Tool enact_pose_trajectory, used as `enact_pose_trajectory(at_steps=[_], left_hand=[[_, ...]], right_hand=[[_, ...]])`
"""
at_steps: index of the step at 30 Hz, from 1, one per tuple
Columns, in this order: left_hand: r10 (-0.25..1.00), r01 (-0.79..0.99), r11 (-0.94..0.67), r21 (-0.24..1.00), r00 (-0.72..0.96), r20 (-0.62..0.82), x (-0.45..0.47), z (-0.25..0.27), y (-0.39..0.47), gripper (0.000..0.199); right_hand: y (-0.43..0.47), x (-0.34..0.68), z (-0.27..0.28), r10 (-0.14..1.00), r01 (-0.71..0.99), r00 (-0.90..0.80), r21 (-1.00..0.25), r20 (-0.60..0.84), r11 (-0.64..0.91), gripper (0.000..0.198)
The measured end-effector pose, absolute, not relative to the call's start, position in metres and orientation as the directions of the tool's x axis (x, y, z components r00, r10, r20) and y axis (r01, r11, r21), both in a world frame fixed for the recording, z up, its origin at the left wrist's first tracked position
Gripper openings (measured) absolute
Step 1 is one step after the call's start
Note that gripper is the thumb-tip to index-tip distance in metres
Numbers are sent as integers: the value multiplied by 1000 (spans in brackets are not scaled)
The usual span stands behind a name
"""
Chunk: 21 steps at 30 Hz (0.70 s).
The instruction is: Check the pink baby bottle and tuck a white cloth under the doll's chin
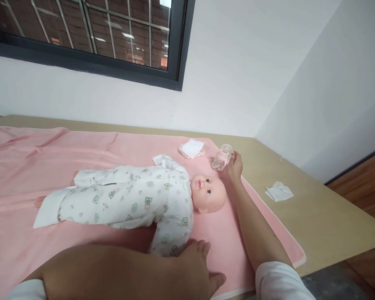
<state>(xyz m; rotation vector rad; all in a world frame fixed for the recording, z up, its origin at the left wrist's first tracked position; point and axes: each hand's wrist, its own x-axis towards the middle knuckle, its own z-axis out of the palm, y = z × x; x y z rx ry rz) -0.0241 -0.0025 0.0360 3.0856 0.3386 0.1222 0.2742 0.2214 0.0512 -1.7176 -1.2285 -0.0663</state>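
A baby doll in white printed pyjamas lies on its back on the pink blanket, head to the right. My right hand is beyond the doll's head, its fingers closed at the side of a clear baby bottle with a pink handle. The bottle leans slightly, cap end up. Near the doll's closer sleeve, my left hand rests low over the blanket, thumb and fingers apart, with nothing in it. Part of that sleeve is hidden behind my left hand and forearm.
A clear plastic packet with a white sheet lies on the blanket above the doll's arm. To the right, a folded white tissue is on the wooden table. Behind rise a white wall and a barred window.
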Motion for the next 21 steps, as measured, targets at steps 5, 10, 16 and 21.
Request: enact_pose_trajectory(at_steps=[5, 10, 16, 21], left_hand=[[222, 221, -975, 31, 975, 16, -23, 42, -3, 60], [199, 199, -980, 3, 980, -2, -25, 46, -1, 64], [73, 73, -997, 9, 986, 150, -34, 76, 16, 56], [2, 35, -996, -85, 932, 362, -40, 138, 39, 31]], right_hand=[[224, 252, 73, 707, 655, 494, -751, 506, 80, 68], [228, 251, 80, 729, 691, 475, -721, 494, 38, 77], [218, 237, 110, 759, 587, 404, -781, 511, 213, 62], [185, 199, 152, 750, 404, 356, -816, 557, 414, 59]])
